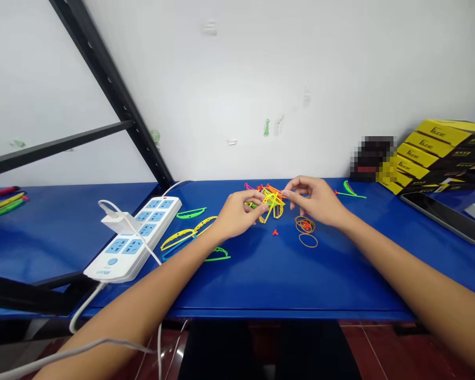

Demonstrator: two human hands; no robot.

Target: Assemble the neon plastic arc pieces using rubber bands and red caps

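Observation:
Over the blue table (pixel 241 285), my left hand (pixel 241 214) pinches a yellow plastic piece (pixel 273 203) between thumb and fingers. My right hand (pixel 306 198) is at the right of the same pile, its thumb and index finger pressed together on something small and orange-red. Behind and between both hands lies a pile of colourful plastic pieces (pixel 278 212). Nearer to me is a small red piece (pixel 275 233). Several rubber bands (pixel 308 240) lie below my right hand, with orange-red bits among them.
A white power strip (pixel 142 237) with a plugged-in charger and cables lies left. Yellow and green bow-shaped pieces (pixel 178 237) are beside my left forearm. At right are a green piece (pixel 348 187), a phone (pixel 445 216) and stacked yellow-black boxes (pixel 431 153).

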